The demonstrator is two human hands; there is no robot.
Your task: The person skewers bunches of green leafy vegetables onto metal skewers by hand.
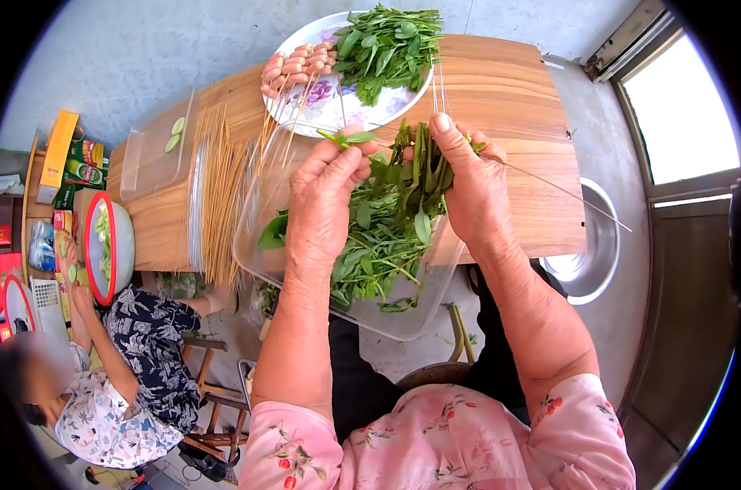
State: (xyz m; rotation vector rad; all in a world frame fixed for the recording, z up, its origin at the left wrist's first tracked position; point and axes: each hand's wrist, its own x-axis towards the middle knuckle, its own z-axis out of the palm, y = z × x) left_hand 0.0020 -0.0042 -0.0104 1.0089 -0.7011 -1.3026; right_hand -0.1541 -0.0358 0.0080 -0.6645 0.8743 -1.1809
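My left hand (pixel 325 196) pinches a small green leafy sprig (pixel 346 139) between thumb and fingers. To its right, my right hand (pixel 478 192) is closed round a thin skewer (pixel 562 189), whose long end sticks out to the right. Leafy greens (pixel 424 167) hang bunched at the fingers of this hand, apparently threaded on the skewer. Below both hands, a clear plastic tub (pixel 424 314) holds a loose heap of leafy greens (pixel 379 269) and overhangs the table's near edge.
On the wooden table (pixel 526 106), a flowered plate (pixel 387 110) bears skewered sausages (pixel 301 65) and skewered greens (pixel 391 45). Loose skewers (pixel 223 204) and a clear container (pixel 154 159) lie left. Another person (pixel 117 367) sits left near a red-rimmed bowl (pixel 124 245). A metal basin (pixel 603 237) stands right.
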